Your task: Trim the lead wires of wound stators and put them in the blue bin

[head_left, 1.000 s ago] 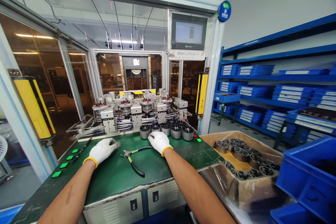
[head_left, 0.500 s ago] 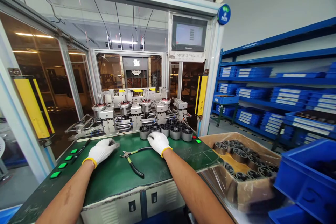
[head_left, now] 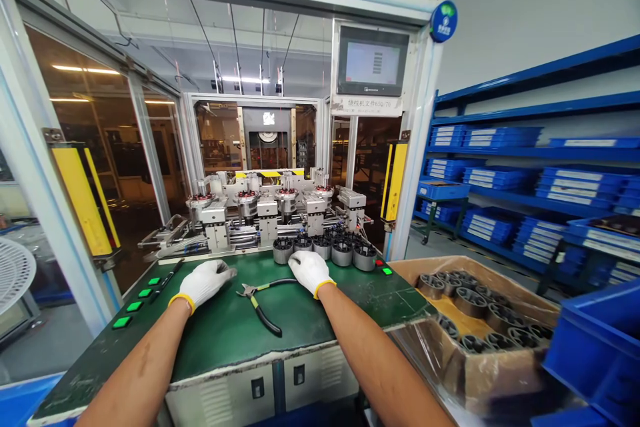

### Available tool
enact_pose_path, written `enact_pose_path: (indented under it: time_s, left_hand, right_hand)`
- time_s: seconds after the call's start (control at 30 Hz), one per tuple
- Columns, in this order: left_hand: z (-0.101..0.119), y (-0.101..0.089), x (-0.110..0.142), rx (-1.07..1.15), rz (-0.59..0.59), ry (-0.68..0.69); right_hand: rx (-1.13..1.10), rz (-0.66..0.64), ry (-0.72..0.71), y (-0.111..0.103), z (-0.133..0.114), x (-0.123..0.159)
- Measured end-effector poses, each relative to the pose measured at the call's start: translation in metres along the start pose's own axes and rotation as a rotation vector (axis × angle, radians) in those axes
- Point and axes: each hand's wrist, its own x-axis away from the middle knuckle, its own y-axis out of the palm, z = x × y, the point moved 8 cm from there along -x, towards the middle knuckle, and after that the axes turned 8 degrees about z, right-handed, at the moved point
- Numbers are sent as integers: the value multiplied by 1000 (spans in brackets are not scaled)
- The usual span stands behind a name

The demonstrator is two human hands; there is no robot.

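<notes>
My left hand, in a white glove with a yellow cuff, rests on the green tabletop. Its fingers are loosely curled together, with nothing visible in them. My right hand, gloved alike, lies just in front of a cluster of grey ring-shaped cores with black inserts. Those fingers are curled too; whether they touch the nearest core I cannot tell. Between the hands lies a pair of cutting pliers, jaws toward my left hand. One dark handle reaches to the right hand and its end is hidden there.
Behind the tabletop stands a machine with several metal fixtures, framed by yellow side bars. Green buttons and a dark pen-like rod are at left. To the right are a carton of cores, a blue bin and shelving.
The whole view has shifted, so the scene sits slightly further right. Both hands and the pliers keep their places on the tabletop.
</notes>
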Motion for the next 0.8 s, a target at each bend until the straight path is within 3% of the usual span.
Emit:
enact_pose_path:
  time_s: [0.8]
  left_hand:
    - [0,-1,1,-5,-6,-8]
  right_hand:
    - [-18,9,6,1,1,-1]
